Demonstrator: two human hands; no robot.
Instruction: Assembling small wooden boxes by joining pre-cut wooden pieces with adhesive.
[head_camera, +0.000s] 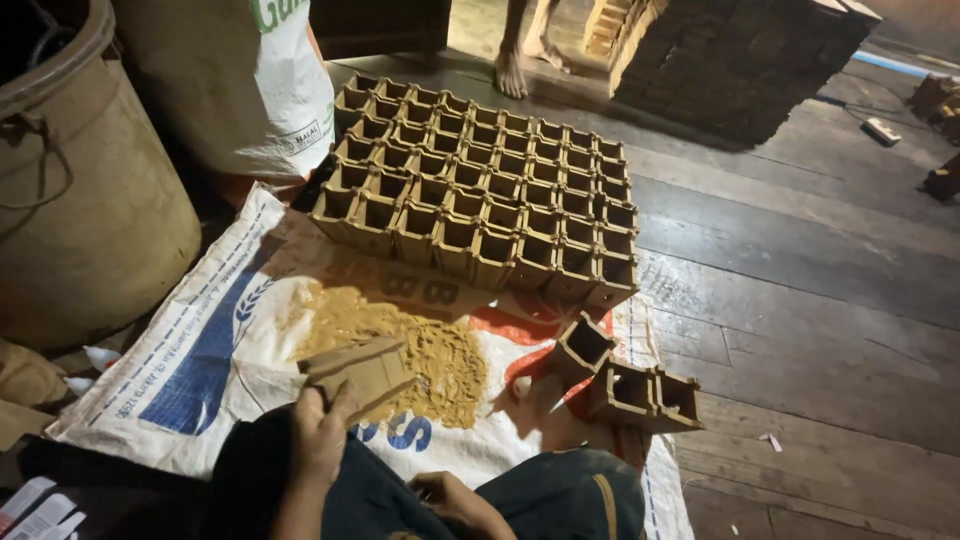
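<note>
1. At the bottom centre of the frame, the right hand (447, 494) rests low against the person's dark clothing, fingers curled inward; whether it pinches anything I cannot tell.
2. Just left of it, the left hand (322, 432) is raised, its fingers wrapped around the near edge of a flat brown cardboard piece (362, 371), gripping it at a tilt.
3. The far end of that cardboard piece lies over a heap of yellowish-brown powder (420, 350), spread on a white woven sack (200, 340) with blue and red printing, laid flat on the floor.
4. To the lower right of the powder, 3 loose cardboard cups (625, 380) sit on the sack's right edge: 1 tipped on its side, 2 joined side by side just beyond it.
5. Across the middle of the frame stands a large block of open square cardboard cups (480, 195), packed touching in rows, its near row on the sack's far edge.
6. On the left edge stands a big tan drum (90, 210), and beside it, in the upper left, a filled white sack (250, 90) stands upright, touching the block's far left corner.
7. The dark wooden plank floor (800, 300) fills the right side.
8. At the top centre, another person's bare feet (525, 55) stand on the planks, and a stack of flat cardboard (740, 60) rises in the upper right.
</note>
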